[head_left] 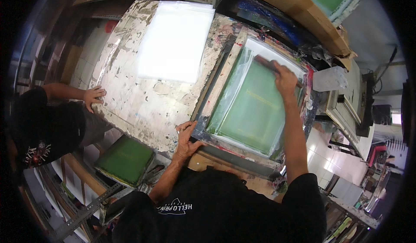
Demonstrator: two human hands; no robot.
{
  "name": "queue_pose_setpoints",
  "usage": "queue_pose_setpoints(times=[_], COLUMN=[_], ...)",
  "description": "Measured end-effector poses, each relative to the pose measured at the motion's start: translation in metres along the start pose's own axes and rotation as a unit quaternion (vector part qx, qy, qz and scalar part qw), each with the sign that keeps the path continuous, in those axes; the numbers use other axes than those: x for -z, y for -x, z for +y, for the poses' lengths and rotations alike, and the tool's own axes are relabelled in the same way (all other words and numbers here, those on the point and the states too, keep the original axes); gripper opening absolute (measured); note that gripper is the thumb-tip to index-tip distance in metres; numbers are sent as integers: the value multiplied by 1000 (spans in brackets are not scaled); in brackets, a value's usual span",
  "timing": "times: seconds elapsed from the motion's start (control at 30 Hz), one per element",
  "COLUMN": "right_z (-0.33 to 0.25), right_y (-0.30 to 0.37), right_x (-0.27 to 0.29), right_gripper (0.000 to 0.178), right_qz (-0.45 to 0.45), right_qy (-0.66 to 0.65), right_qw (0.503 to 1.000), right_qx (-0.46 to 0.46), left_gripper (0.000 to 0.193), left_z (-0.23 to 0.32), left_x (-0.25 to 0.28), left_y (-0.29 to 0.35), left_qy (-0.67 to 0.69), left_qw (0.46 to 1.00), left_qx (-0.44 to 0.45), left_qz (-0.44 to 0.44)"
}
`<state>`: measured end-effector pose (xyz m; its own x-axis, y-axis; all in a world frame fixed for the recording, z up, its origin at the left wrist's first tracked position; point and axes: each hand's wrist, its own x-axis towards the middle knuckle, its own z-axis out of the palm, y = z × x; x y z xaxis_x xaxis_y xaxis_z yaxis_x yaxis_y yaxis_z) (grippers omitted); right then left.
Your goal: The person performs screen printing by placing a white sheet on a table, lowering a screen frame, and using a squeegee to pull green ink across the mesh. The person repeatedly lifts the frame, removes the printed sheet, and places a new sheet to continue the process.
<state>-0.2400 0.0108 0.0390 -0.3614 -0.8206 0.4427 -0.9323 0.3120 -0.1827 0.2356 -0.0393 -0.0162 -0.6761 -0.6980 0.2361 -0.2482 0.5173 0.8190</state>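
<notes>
A silk-screen frame with a green mesh lies on a dark base board at the right of the worktable. Toward its far end, my right hand is closed round a brown squeegee, whose blade lies across the mesh. Part of the squeegee is hidden behind the hand and forearm. My left hand rests at the near left corner of the base board, fingers and thumb spread, a ring on one finger. Whether it presses or grips that corner is not plain.
White sheets lie stacked on the paint-flaked table. At the left another person's hand touches the table edge. A second green screen sits low at near left. A whitish plastic tub stands right of the frame.
</notes>
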Motion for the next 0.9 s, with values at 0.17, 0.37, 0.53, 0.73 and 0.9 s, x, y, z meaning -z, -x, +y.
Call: queue_pose_setpoints(times=[0.17,0.37,0.53,0.73,0.9], right_z=[-84,-196,-216,-161,-138], right_y=[80,118,85,-22,-83], right_x=[49,180,253,307,334], right_gripper=[51,52,65,61,49], right_qz=[-26,-107,4,54,26], right_qy=[-10,-82,-17,-98,-69], right_qw=[999,988,1000,994,997], right_qx=[-24,-70,-6,-8,5], left_gripper=[91,87,84,71,52], left_z=[11,58,125,139,55], left_x=[0,19,31,-22,-118], left_y=[-1,-30,-87,-207,-288], left_qy=[28,45,115,360,119], left_qw=[998,989,968,889,986], left_qx=[-23,-67,-62,-114,68], left_qz=[47,120,215,260,96])
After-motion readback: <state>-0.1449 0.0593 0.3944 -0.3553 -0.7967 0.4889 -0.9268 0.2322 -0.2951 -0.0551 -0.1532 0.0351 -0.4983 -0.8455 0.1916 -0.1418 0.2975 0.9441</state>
